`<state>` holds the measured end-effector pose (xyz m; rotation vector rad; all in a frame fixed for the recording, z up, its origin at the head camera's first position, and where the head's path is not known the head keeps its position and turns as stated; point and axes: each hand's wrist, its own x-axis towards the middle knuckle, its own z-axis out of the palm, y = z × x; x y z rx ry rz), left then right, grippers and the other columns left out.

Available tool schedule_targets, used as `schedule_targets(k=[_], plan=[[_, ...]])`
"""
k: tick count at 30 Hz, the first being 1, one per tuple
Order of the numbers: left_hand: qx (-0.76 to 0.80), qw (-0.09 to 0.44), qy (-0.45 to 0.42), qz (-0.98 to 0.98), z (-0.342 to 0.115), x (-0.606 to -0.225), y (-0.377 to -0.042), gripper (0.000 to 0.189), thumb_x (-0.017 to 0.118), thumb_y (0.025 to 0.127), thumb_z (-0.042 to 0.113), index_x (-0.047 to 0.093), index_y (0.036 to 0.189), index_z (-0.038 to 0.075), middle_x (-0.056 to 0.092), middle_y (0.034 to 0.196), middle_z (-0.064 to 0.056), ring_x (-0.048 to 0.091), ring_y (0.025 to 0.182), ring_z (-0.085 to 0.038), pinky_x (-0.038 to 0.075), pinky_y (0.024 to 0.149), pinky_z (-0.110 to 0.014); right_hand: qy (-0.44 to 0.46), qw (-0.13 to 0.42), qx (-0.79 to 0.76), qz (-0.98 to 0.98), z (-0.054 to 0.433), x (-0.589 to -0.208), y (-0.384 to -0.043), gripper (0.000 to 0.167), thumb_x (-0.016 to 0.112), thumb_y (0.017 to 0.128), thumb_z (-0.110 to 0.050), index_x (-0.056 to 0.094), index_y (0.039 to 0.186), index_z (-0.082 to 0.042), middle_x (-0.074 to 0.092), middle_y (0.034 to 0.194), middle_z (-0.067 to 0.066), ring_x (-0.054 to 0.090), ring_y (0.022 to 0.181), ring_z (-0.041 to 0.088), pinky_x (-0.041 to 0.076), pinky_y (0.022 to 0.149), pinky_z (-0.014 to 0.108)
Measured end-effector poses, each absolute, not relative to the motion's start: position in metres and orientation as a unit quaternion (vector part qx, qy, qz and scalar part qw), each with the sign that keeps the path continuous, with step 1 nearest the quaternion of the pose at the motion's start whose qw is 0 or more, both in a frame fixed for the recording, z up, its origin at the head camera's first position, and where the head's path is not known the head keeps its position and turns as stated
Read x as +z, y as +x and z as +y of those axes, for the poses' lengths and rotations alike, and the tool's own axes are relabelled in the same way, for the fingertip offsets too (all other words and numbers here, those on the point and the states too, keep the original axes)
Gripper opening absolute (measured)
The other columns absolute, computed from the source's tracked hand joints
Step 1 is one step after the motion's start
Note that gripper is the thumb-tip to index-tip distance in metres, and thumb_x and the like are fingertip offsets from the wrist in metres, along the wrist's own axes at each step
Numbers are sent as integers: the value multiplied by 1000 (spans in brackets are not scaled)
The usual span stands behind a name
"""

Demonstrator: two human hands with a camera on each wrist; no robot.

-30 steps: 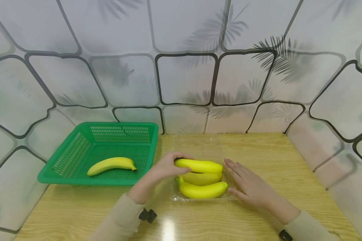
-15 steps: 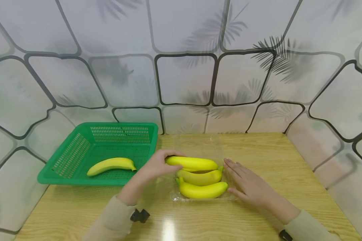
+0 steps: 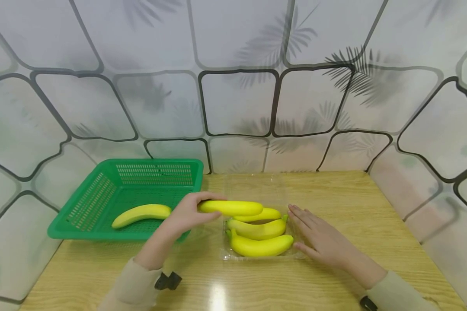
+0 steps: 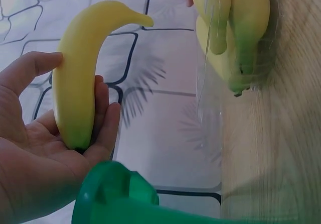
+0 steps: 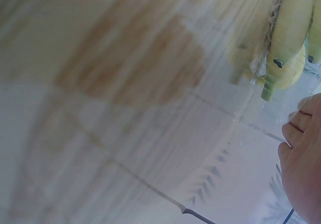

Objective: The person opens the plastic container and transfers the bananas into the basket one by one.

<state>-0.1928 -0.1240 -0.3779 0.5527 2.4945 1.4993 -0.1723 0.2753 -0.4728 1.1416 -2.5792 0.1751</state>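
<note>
My left hand grips a yellow banana by its left end, thumb on the near side. In the left wrist view this banana lies between thumb and curled fingers, its stem pointing away. Below and right of it, several bananas fill a clear plastic clamshell box, whose lid is folded back toward the wall. My right hand rests with straight fingers along the box's right side. The right wrist view shows its fingertips beside the box, with bananas seen through the plastic.
A green plastic basket with slotted walls stands on the wooden table at the left. One banana lies inside, its right end hidden behind my left hand. A patterned wall rises behind the table.
My left hand has drawn the banana leftward from over the box toward the basket, uncovering another banana beneath. My right hand has stayed in place.
</note>
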Motion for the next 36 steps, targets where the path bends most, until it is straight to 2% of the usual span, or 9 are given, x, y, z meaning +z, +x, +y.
schedule_targets(k=[6, 10, 16, 24, 31, 36], plan=[[509, 90, 161, 841, -136, -376, -191, 38, 75, 98, 9, 71, 135, 3, 66, 140, -23, 60, 98, -19, 55, 81, -27, 399, 156, 62, -901, 276, -473, -173, 77, 61, 106, -43, 35, 163, 2, 40, 167, 23, 45, 151, 37, 0, 135, 20], [516, 88, 146, 839, -144, -375, -190, 40, 75, 98, 10, 69, 138, 2, 65, 141, -23, 60, 100, -20, 56, 81, -28, 401, 157, 63, -900, 276, -474, -173, 79, 61, 107, -42, 30, 166, -1, 40, 168, 23, 45, 152, 37, 0, 135, 20], [516, 83, 126, 843, -157, -373, -185, 41, 75, 99, 12, 68, 139, 4, 66, 140, -21, 60, 103, -20, 56, 85, -28, 404, 161, 66, -898, 276, -475, -173, 77, 62, 106, -42, 35, 163, 2, 40, 167, 23, 45, 151, 37, 0, 135, 21], [519, 77, 107, 845, -173, -371, -180, 42, 74, 100, 13, 66, 140, 2, 64, 138, -23, 57, 99, -20, 54, 80, -27, 401, 157, 64, -900, 275, -473, -173, 76, 63, 105, -41, 38, 161, 4, 40, 168, 23, 44, 152, 36, 0, 135, 20], [521, 71, 78, 847, -189, -372, -179, 43, 74, 101, 17, 66, 140, 3, 66, 125, -19, 56, 89, -18, 53, 73, -27, 397, 155, 61, -902, 275, -473, -173, 76, 63, 105, -42, 38, 161, 4, 40, 168, 23, 44, 152, 36, 0, 135, 21], [517, 65, 60, 852, -198, -373, -176, 44, 73, 102, 18, 64, 142, 2, 65, 132, -21, 60, 94, -16, 57, 78, -27, 395, 152, 58, -904, 275, -473, -173, 76, 64, 105, -42, 40, 160, 5, 40, 168, 22, 43, 153, 35, -1, 135, 20]])
